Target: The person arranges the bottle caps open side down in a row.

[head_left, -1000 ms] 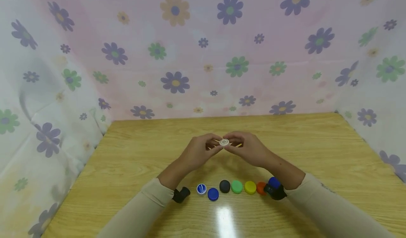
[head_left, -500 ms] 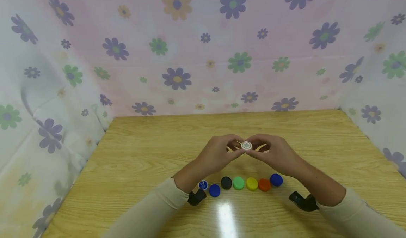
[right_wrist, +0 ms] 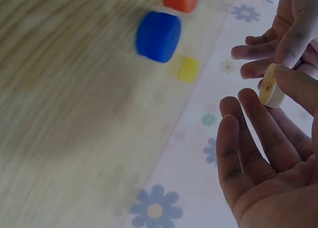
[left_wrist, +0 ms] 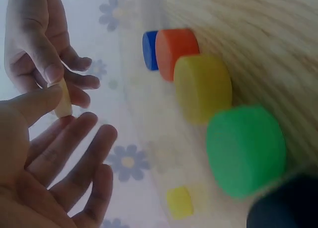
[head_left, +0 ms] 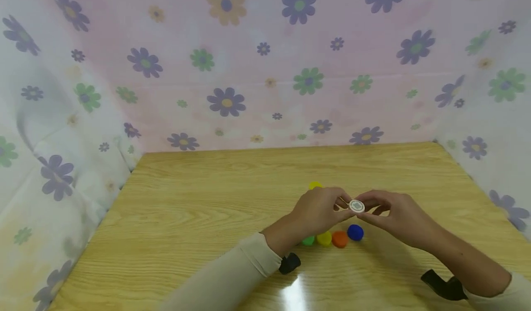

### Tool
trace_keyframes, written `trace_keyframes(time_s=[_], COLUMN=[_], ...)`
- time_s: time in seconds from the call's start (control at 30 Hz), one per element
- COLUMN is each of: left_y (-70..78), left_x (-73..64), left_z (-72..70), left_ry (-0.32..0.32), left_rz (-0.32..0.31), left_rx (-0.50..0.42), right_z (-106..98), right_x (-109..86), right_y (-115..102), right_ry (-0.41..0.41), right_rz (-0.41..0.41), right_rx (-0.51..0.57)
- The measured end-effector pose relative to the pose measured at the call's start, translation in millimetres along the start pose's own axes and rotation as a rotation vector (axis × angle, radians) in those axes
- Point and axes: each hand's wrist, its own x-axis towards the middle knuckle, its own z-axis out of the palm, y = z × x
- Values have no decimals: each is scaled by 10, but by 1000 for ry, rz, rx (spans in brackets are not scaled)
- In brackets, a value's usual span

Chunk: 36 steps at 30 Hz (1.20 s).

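Both hands pinch one small round white bottle cap [head_left: 356, 206] between them, held above the table toward the right. Its top carries a square printed mark within a ring. My left hand [head_left: 319, 209] has thumb and fingertips on the cap's left edge, and my right hand [head_left: 400, 219] grips the right edge. In the right wrist view the hollow underside of the white cap [right_wrist: 268, 88] shows, with the remaining fingers spread loosely. Below the hands stand a green cap [head_left: 308, 241], a yellow cap [head_left: 324, 238], an orange-red cap [head_left: 340, 239] and a blue cap [head_left: 355, 232].
Another yellow cap [head_left: 315, 184] lies farther back, partly behind the left hand. The left forearm covers the left part of the row. Black wrist mounts [head_left: 444, 285] hang under the forearms. A flowered cloth [head_left: 249, 71] rises behind the wooden table [head_left: 199, 200].
Both hands have moved right with the white cap still pinched between them. The farther yellow cap has come into view, while the left forearm now hides the black, blue and white caps on the left.
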Motion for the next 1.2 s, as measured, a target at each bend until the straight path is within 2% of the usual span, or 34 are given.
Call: trace_keyframes(time_s=[0.2, 0.37, 0.63, 0.87, 1.03, 1.2], left_y=[101, 174, 214, 268, 295, 314], left_x=[100, 165, 207, 232, 235, 226], left_z=[178, 323, 538, 626, 672, 707], left_ry=[-46, -68, -94, -87, -85, -79], left_rz=[6, -12, 3, -15, -5, -1], left_rx=[147, 217, 278, 366, 420, 458], right_z=[-23, -8, 56, 108, 120, 148], right_x=[-121, -199, -255, -259, -269, -279], right_y=[167, 294, 489, 590, 615, 630], right_ry=[-37, -73, -162, -200, -221, -215], right_rz=[15, 23, 46, 51, 56, 40], right_rx=[0, 12, 60, 73, 81, 67])
